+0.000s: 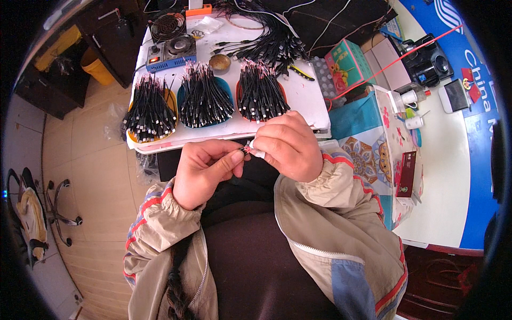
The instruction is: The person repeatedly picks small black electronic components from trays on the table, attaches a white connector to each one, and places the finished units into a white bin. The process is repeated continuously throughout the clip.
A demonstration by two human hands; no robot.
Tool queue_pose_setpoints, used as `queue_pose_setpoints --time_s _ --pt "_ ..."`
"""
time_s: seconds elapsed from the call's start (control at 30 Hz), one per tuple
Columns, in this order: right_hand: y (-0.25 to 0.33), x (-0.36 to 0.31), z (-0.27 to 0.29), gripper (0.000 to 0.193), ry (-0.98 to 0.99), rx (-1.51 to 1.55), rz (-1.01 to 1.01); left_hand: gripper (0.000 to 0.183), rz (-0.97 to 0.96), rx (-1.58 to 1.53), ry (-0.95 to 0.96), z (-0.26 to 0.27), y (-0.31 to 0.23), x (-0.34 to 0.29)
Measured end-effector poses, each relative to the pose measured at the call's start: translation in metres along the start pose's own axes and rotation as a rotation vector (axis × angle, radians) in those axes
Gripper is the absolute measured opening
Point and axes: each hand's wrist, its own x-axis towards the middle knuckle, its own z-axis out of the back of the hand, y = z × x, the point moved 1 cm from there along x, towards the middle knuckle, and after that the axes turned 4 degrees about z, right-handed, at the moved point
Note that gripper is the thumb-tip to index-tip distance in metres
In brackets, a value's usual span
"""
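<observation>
In front of my body both hands meet over the table's near edge. My left hand (207,168) pinches a thin black cable (245,150) between thumb and forefinger, close to its reddish wire ends. My right hand (290,145) is closed with a small white scrap (258,153) in its fingers, right at those wire ends; whether it is tissue or tape I cannot tell. Most of the cable is hidden by my fingers. Just beyond are three bundles of short black cables with metal plugs: the left bundle (151,109), the middle bundle (205,101) and the right bundle (261,93).
The bundles lie in yellow, blue and red trays on the white table (314,109). Behind them stand a blue device with a knob (172,61), a small round bowl (220,63), a heap of black cables (274,45) and a yellow-handled tool (302,73). A green-and-pink box (349,66) sits at right.
</observation>
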Motion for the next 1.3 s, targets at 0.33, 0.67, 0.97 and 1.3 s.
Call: queue_pose_setpoints --time_s 0.33,0.67,0.97,1.3 --pt "-0.001 -0.023 -0.021 0.015 0.007 1.526 -1.127 0.019 -0.833 0.955 -0.247 -0.008 0.014 0.006" --pt "-0.002 -0.002 -0.002 0.022 0.046 0.129 -0.084 0.013 -0.007 -0.067 0.021 0.002 0.013 0.003" --pt "0.008 -0.02 -0.025 0.017 0.034 1.127 -0.999 0.012 -0.851 0.909 -0.346 -0.007 0.017 0.005" --pt "-0.006 0.003 -0.003 0.019 0.064 0.381 -0.125 0.014 -0.017 -0.147 0.059 0.003 0.013 -0.006"
